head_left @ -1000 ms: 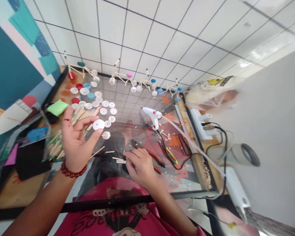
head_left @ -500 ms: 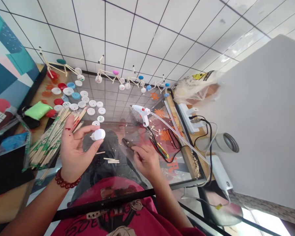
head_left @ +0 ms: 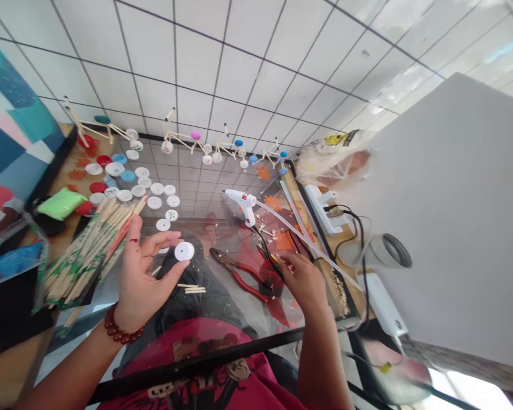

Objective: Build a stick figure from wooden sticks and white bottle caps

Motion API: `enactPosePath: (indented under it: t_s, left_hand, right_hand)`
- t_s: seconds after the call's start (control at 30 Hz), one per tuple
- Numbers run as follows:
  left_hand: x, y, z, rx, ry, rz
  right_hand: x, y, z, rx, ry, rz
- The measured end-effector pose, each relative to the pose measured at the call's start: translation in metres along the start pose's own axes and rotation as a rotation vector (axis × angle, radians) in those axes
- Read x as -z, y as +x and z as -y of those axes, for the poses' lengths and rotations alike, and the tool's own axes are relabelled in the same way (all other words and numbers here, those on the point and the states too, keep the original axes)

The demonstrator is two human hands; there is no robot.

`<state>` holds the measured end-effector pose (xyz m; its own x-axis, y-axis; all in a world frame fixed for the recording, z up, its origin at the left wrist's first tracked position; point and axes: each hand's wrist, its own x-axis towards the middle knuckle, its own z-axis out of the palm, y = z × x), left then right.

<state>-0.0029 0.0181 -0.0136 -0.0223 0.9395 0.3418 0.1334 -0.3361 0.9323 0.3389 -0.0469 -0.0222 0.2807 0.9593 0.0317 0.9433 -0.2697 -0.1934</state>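
Between the thumb and fingers of my left hand [head_left: 147, 279] is a white bottle cap [head_left: 184, 251], with a small dark hole in its middle. My right hand [head_left: 303, 279] has its fingers closed on a yellow utility knife [head_left: 275, 258] lying by a black cord, and most of the knife is hidden. Red-handled pliers [head_left: 243, 273] lie on the glass tabletop [head_left: 188, 219] to the left of that hand. Several short cut sticks [head_left: 192, 289] rest below the cap.
A white glue gun [head_left: 241, 202] with a long glue stick lies ahead. Loose bottle caps [head_left: 154, 202] spread at left, beside a bundle of wooden chopsticks [head_left: 89, 245]. Small stick-and-cap models [head_left: 218, 149] line the back edge. A power strip [head_left: 322, 210] sits at right.
My right hand has let go of the pliers and moved right to the utility knife. The cap in my left hand has turned, and its hole now shows.
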Motion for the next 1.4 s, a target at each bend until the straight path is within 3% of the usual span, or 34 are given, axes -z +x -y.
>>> enactPosePath:
  t_s: [0.2,0.4,0.53,0.77,1.0,1.4]
  left_hand:
    - [0.002,0.001,-0.002,0.017,-0.027,0.003]
    - [0.008,0.005,-0.004,0.126,-0.342,0.076]
    - [0.011,0.008,0.0,0.169,-0.485,0.09]
    - [0.018,0.013,-0.004,0.224,-0.668,0.213]
    - [0.028,0.013,-0.009,0.522,-0.853,0.291]
    - [0.039,0.023,-0.026,0.459,-0.687,0.217]
  right_hand:
    - [-0.012,0.006,-0.006,-0.034,-0.044,0.064]
    - [-0.013,0.01,-0.004,-0.072,-0.162,0.049]
    - [-0.007,0.0,0.006,-0.014,-0.229,-0.038]
    - [-0.002,-0.014,0.058,0.308,0.156,-0.141]
    - [-0.004,-0.008,0.113,0.506,0.405,-0.088]
    - [0.001,-0.011,0.172,0.779,0.464,-0.167]
